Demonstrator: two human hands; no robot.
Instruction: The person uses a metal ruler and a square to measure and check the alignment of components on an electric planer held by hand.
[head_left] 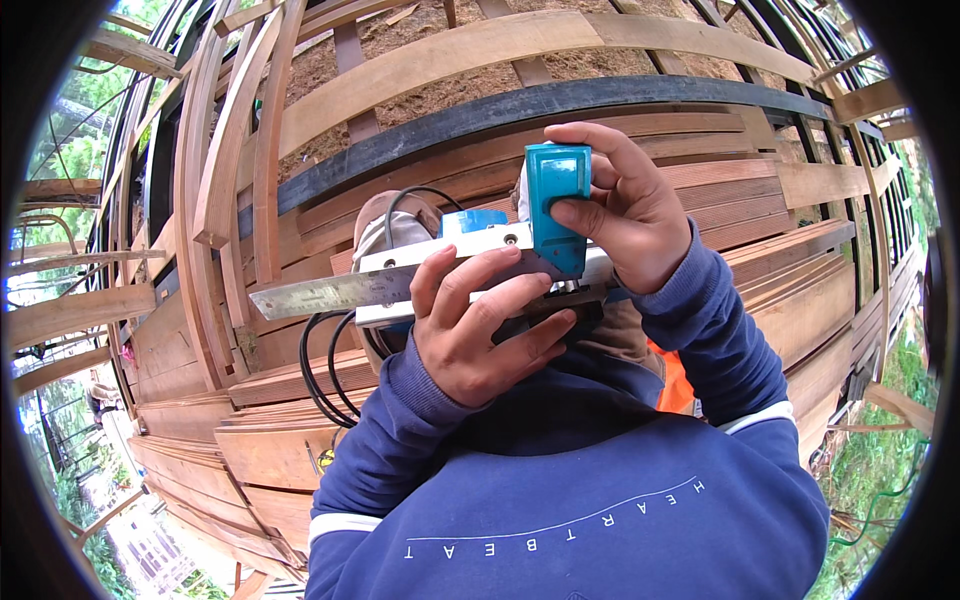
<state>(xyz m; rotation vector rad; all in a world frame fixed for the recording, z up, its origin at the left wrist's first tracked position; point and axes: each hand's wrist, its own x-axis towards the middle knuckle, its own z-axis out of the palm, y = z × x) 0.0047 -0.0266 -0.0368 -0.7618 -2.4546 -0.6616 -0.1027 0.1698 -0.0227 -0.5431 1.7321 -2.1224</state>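
A combination square with a teal head (557, 205) and a marked steel blade (335, 291) lies against an upturned power tool with a white metal base (388, 312) in front of my body. My right hand (630, 215) grips the teal head between thumb and fingers. My left hand (478, 335) is laid over the blade, its slightly curled fingers pressing it against the tool. Part of the blade sticks out to the left, past the base. Blue housing (472, 220) shows beyond the base. My hands and sleeves hide much of the tool's near side.
Stacked wooden boards (270, 440) lie beneath and around me. A dark metal beam (420, 130) crosses ahead, with a pale plank (440, 65) beyond it. Loose boards (228, 170) stick out at the left. A black cable (312, 370) loops beside my left forearm.
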